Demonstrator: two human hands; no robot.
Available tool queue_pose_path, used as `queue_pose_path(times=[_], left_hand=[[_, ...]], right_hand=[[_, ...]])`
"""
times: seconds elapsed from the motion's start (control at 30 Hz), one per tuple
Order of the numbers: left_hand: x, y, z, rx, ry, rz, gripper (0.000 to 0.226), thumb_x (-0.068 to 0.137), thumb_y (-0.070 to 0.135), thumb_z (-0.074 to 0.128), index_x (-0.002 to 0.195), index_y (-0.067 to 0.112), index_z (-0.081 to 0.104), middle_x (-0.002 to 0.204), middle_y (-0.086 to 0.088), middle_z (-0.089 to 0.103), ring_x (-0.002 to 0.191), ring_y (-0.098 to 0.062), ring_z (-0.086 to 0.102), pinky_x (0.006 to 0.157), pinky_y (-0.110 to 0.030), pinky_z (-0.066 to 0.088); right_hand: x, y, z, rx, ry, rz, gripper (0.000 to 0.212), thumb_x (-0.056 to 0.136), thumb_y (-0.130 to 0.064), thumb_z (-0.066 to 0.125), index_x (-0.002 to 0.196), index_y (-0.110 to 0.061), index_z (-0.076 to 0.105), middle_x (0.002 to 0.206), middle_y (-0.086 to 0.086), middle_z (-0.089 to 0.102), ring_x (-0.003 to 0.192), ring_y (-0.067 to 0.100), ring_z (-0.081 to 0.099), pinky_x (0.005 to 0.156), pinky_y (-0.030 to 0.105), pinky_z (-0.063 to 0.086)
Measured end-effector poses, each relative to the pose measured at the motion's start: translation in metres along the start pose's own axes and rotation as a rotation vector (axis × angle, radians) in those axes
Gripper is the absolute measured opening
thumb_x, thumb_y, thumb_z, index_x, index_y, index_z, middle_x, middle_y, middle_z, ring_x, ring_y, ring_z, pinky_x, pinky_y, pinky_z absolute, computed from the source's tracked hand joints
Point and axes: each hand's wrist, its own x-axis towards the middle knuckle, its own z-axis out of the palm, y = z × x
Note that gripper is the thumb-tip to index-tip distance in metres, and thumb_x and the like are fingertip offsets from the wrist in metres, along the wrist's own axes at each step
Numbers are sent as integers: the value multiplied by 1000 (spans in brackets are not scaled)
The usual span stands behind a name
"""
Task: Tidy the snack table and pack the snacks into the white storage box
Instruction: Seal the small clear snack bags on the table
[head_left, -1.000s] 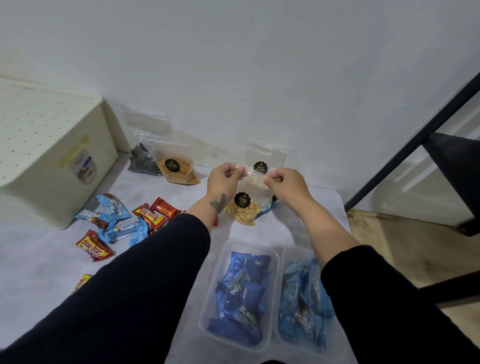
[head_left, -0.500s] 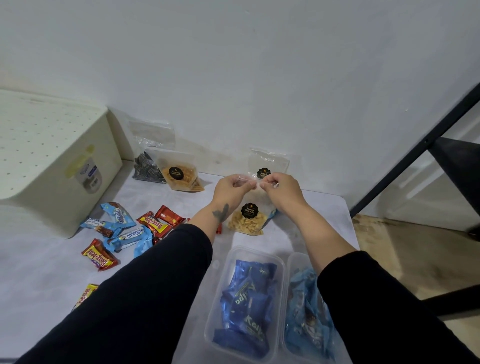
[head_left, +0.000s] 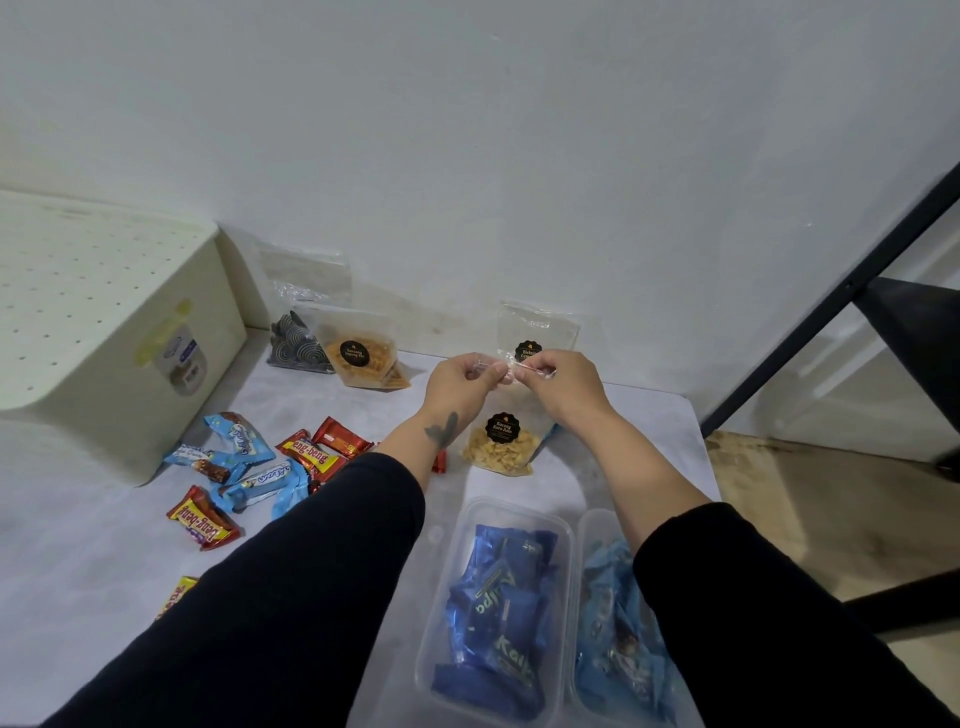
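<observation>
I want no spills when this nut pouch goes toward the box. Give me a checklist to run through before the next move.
1. Both hands on the pouch top: ok, left hand and right hand pinch the nut pouch.
2. Zip seal fully closed: cannot tell.
3. Pouch upright: ok.
4. White storage box open: not ok, lid on.
5. Path to the box: not ok, loose candy bars lie between.

four clear pouches (head_left: 501, 441), two tubs (head_left: 496, 613), one box (head_left: 104, 332)
</observation>
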Motion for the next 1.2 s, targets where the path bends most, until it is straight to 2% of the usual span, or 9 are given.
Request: queue_pose_path(times=[0.13,0.33,0.5,0.63,0.73,0.9,1.0,1.13,1.2], left_hand=[[2,0,-3,44,32,13,13,90,18,63,78,22,65,73,4,68,74,-10,59,87,-31,47],[2,1,-1,77,18,25,15,90,17,63,77,23,65,73,5,68,77,-12,60,87,-30,48],[1,-2,-1,25,20,53,13,92,12,59,81,18,63,74,3,66,70,-5,57,85,-27,47],[4,2,-4,32,-5,77,7,91,12,60,86,13,64,73,3,65,63,6,58,78,-19,46],[5,5,-2,69,23,103,5,89,16,64,91,12,64,74,7,64,65,6,58,75,-19,43],[2,3,-2,238,317,108,38,77,38,74,96,18,47,91,5,47,86,-14,47,75,-26,42],[-4,8,0,200,184,24,31,88,46,58,83,15,55,74,6,51,73,-13,49,65,-24,40],[-10,9,1,109,86,23,30,96,29,49,73,17,63,68,7,59,62,-6,50,68,-25,41],[-11,8,1,99,90,21,29,96,26,49,73,17,64,69,9,61,63,-5,50,65,-21,41]], right_hand=[[0,0,-11,12,-54,32,26,88,-8,62,112,-12,69,116,7,67,113,19,58,88,20,39],[-3,-3,-13,-22,18,55,26,83,2,58,96,-15,73,113,6,67,108,20,60,79,20,41],[-2,-1,-12,48,-37,99,40,79,-8,70,118,-13,63,103,7,67,96,20,62,88,29,48],[-5,-2,-17,218,-89,134,20,93,-23,57,101,-11,71,87,4,70,63,6,60,67,27,50],[-6,-3,-14,227,-54,110,16,90,-21,61,90,-11,74,81,3,70,64,7,62,58,21,45],[-6,-7,-4,282,20,108,12,84,-18,66,78,-13,75,74,3,70,73,16,64,70,31,53],[-7,-11,1,326,16,114,13,81,-20,68,69,-20,73,79,8,73,77,21,66,72,36,57],[-6,-14,4,304,46,125,13,79,-16,67,69,-11,73,82,13,73,75,21,64,76,41,57],[-5,-15,4,301,59,138,16,79,-17,65,64,-18,71,80,9,73,78,25,68,74,38,57]])
